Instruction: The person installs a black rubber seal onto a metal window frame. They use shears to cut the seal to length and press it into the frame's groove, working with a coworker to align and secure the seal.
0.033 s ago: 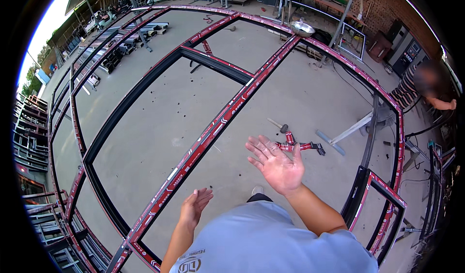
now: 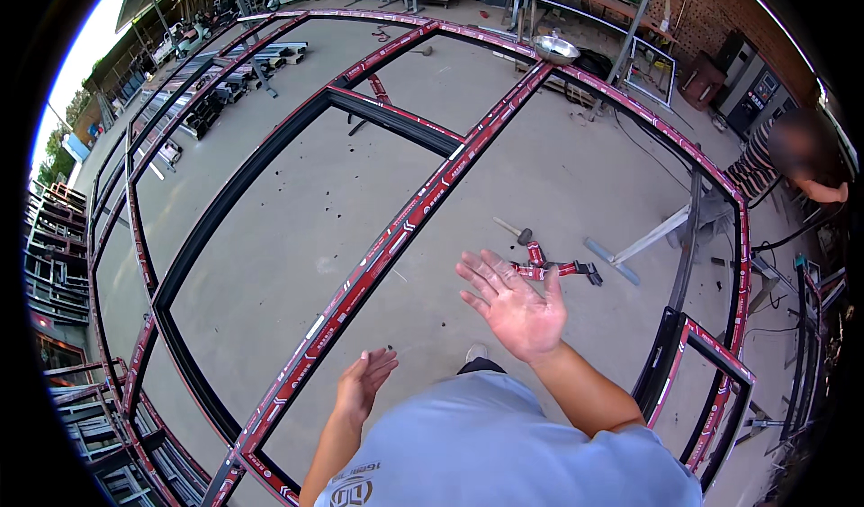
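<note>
My right hand (image 2: 522, 314) is held up in front of me with the palm showing and the fingers spread, holding nothing. Lower and to the left, my left hand (image 2: 364, 384) hangs with its fingers stretched out, also bare. A large window-like metal frame (image 2: 396, 224), dark with red printed protective film, surrounds me, and one long bar runs diagonally past my left hand. Neither hand touches it. On the floor beyond my right hand lie a mallet (image 2: 513, 230) and short red-and-black profile pieces (image 2: 567, 271).
A shiny metal bowl (image 2: 556, 50) rests on the frame's far bar. At right, a person in a striped top (image 2: 751, 161) is beside the frame near a metal stand (image 2: 657, 237). Stacked frames (image 2: 58, 246) stand at far left; profile lengths (image 2: 193, 116) lie farther back.
The scene has shifted very slightly in view. Both hands keep the same pose.
</note>
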Action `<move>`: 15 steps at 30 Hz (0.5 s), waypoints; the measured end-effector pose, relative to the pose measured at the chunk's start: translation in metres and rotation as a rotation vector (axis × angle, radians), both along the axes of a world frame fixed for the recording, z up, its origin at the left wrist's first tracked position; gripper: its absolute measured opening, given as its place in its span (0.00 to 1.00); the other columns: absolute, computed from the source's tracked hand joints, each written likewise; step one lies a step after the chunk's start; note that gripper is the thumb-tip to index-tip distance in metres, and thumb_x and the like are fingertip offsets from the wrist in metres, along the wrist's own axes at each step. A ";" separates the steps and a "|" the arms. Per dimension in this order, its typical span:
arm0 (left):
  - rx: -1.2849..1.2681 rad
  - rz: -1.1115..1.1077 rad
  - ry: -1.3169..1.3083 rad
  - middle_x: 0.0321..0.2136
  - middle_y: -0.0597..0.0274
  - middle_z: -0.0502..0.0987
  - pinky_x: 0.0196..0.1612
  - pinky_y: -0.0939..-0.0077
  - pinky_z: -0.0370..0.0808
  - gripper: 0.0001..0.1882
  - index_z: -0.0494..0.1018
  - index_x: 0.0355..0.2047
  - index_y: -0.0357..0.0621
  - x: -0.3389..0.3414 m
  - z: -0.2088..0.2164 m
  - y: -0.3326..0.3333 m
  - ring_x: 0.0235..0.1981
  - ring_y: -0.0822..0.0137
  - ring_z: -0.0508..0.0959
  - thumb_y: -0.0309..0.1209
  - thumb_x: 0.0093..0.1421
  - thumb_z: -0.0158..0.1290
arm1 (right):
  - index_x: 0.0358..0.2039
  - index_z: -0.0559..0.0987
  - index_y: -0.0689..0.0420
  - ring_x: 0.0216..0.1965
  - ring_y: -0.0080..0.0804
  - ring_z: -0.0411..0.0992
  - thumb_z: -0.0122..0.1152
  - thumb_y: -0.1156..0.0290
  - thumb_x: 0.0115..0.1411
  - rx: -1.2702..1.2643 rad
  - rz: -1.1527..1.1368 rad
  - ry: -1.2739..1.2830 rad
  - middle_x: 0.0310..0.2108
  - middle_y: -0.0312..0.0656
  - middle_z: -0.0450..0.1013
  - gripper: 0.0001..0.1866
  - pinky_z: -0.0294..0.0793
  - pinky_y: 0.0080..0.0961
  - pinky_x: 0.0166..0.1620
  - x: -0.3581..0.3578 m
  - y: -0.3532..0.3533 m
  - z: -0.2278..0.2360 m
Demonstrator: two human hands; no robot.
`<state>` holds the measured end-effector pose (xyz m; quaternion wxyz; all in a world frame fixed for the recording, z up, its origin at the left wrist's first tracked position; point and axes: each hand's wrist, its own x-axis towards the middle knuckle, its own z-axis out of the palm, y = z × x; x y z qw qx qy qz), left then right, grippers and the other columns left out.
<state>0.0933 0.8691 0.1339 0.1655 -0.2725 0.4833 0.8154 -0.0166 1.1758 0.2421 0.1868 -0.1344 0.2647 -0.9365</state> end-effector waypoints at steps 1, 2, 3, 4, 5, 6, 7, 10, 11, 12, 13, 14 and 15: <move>0.009 -0.024 -0.005 0.60 0.38 0.76 0.71 0.56 0.66 0.30 0.66 0.64 0.26 -0.014 0.000 0.014 0.63 0.48 0.76 0.44 0.77 0.43 | 0.76 0.56 0.58 0.78 0.48 0.47 0.24 0.24 0.68 -0.008 -0.010 0.015 0.77 0.52 0.51 0.54 0.49 0.49 0.75 -0.007 0.013 0.000; 0.019 -0.046 -0.009 0.60 0.38 0.76 0.71 0.56 0.66 0.30 0.66 0.64 0.25 -0.026 -0.001 0.028 0.63 0.48 0.76 0.44 0.77 0.43 | 0.74 0.58 0.59 0.76 0.48 0.50 0.27 0.27 0.70 -0.009 -0.033 -0.014 0.75 0.53 0.54 0.51 0.52 0.48 0.74 -0.014 0.024 0.000; 0.019 -0.050 -0.015 0.60 0.38 0.76 0.70 0.56 0.66 0.29 0.67 0.63 0.26 -0.041 0.001 0.041 0.62 0.48 0.76 0.43 0.77 0.44 | 0.73 0.61 0.59 0.75 0.48 0.54 0.30 0.29 0.71 -0.010 -0.054 -0.033 0.74 0.53 0.57 0.48 0.55 0.47 0.73 -0.023 0.035 0.000; 0.020 -0.052 -0.020 0.59 0.38 0.77 0.70 0.57 0.67 0.29 0.68 0.63 0.26 -0.055 0.004 0.053 0.62 0.48 0.77 0.42 0.76 0.45 | 0.72 0.63 0.60 0.74 0.48 0.57 0.32 0.32 0.73 -0.011 -0.074 -0.052 0.72 0.54 0.60 0.45 0.58 0.47 0.72 -0.033 0.046 -0.001; 0.022 -0.054 -0.026 0.59 0.38 0.77 0.70 0.57 0.67 0.28 0.69 0.62 0.26 -0.068 0.005 0.064 0.61 0.48 0.77 0.42 0.76 0.46 | 0.69 0.66 0.60 0.71 0.47 0.61 0.36 0.36 0.74 0.182 -0.087 -0.081 0.69 0.53 0.64 0.41 0.61 0.45 0.70 -0.042 0.059 -0.005; -0.001 -0.076 -0.008 0.58 0.39 0.78 0.69 0.57 0.68 0.26 0.70 0.61 0.26 -0.080 0.004 0.070 0.61 0.48 0.78 0.40 0.75 0.48 | 0.66 0.68 0.61 0.69 0.46 0.65 0.40 0.40 0.75 0.364 -0.093 -0.103 0.66 0.53 0.67 0.37 0.64 0.44 0.68 -0.051 0.068 -0.013; -0.021 -0.105 0.009 0.57 0.39 0.78 0.69 0.57 0.69 0.25 0.71 0.60 0.27 -0.090 0.002 0.075 0.60 0.48 0.78 0.39 0.75 0.49 | 0.63 0.71 0.61 0.66 0.45 0.68 0.43 0.44 0.76 0.549 -0.107 -0.128 0.63 0.53 0.71 0.33 0.67 0.42 0.67 -0.059 0.076 -0.021; -0.062 -0.150 0.016 0.55 0.40 0.80 0.68 0.58 0.70 0.21 0.75 0.56 0.28 -0.122 0.010 0.092 0.59 0.49 0.79 0.36 0.73 0.53 | 0.56 0.74 0.62 0.59 0.42 0.75 0.51 0.55 0.76 0.618 -0.182 -0.302 0.55 0.51 0.76 0.22 0.74 0.38 0.61 -0.072 0.099 -0.053; -0.072 -0.161 0.009 0.54 0.40 0.80 0.67 0.59 0.71 0.20 0.76 0.54 0.28 -0.134 0.013 0.098 0.58 0.50 0.80 0.35 0.72 0.54 | 0.58 0.73 0.62 0.61 0.42 0.73 0.45 0.52 0.77 0.522 -0.166 -0.285 0.58 0.51 0.75 0.25 0.70 0.39 0.64 -0.075 0.109 -0.063; -0.083 -0.166 0.025 0.54 0.40 0.81 0.67 0.59 0.71 0.20 0.77 0.54 0.28 -0.143 0.014 0.100 0.58 0.50 0.80 0.35 0.72 0.54 | 0.61 0.71 0.62 0.64 0.43 0.71 0.43 0.48 0.77 0.389 -0.177 -0.272 0.61 0.53 0.72 0.29 0.68 0.40 0.66 -0.081 0.111 -0.060; -0.089 -0.179 0.023 0.54 0.40 0.81 0.67 0.59 0.71 0.20 0.77 0.53 0.28 -0.150 0.013 0.102 0.58 0.51 0.80 0.35 0.72 0.54 | 0.63 0.69 0.63 0.66 0.44 0.68 0.41 0.44 0.76 0.260 -0.193 -0.277 0.63 0.54 0.70 0.33 0.65 0.41 0.68 -0.081 0.112 -0.054; -0.095 -0.195 0.021 0.53 0.41 0.81 0.67 0.59 0.71 0.20 0.77 0.53 0.28 -0.161 0.013 0.102 0.57 0.51 0.80 0.35 0.72 0.53 | 0.66 0.68 0.63 0.68 0.45 0.66 0.39 0.41 0.75 0.130 -0.216 -0.281 0.66 0.55 0.68 0.37 0.62 0.43 0.70 -0.081 0.111 -0.046; -0.104 -0.225 0.067 0.52 0.42 0.82 0.66 0.60 0.72 0.19 0.79 0.51 0.29 -0.170 0.009 0.101 0.56 0.52 0.81 0.36 0.72 0.54 | 0.69 0.64 0.63 0.71 0.46 0.61 0.36 0.37 0.74 0.092 -0.230 -0.272 0.69 0.56 0.63 0.41 0.58 0.43 0.72 -0.079 0.110 -0.039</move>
